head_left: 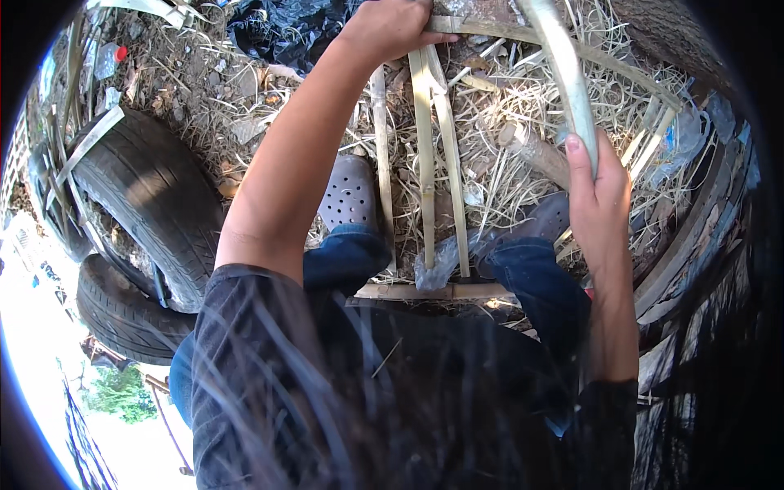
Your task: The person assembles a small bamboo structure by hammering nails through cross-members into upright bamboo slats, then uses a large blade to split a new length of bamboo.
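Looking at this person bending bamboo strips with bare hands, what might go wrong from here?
The right hand grips a curved, bent bamboo strip; if the grip slips, it may spring back. The left hand holds a frame of split bamboo slats with raw edges, so splinters or cuts seem likely on bare skin. The ground is loose straw beside old tyres, so footing in the grey clogs may be unsteady.

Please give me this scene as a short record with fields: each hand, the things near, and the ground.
left hand: closed on the top crosspiece of a bamboo strip frame
right hand: closed around a pale bent bamboo strip
frame: upright strips joined to a lower crossbar
feet: grey perforated clogs, blue jeans
left side: two old tyres
ground: dry straw, a black plastic sheet
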### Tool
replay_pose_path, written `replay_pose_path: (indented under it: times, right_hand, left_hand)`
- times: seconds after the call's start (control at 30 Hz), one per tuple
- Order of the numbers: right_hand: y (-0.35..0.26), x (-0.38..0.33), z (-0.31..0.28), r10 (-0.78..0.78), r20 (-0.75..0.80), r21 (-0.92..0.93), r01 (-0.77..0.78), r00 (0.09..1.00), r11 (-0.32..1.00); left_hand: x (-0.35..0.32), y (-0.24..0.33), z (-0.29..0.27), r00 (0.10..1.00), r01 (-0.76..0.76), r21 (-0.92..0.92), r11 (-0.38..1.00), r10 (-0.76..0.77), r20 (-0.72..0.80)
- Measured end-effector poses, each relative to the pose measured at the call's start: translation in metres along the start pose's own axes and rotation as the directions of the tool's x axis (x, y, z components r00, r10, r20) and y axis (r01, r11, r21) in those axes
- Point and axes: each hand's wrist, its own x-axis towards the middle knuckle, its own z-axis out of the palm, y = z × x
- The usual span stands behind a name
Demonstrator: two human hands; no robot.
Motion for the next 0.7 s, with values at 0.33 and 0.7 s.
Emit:
replay_pose_path:
  times: [0.33,0.7]
  right_hand:
    - [0.013,0.005,-0.006,0.006,0.057,-0.171,0.004,0.998,0.985]
    - [-0.034,0.010,-0.020,-0.060,0.036,-0.245,0.067,0.998,0.967]
  left_hand:
    - [0.007,-0.003,0.006,0.998,-0.006,0.013,1.000,0.005,0.065]
    - [0.002,-0.009,0.016,0.999,-0.007,0.070,0.998,0.010,-0.035]
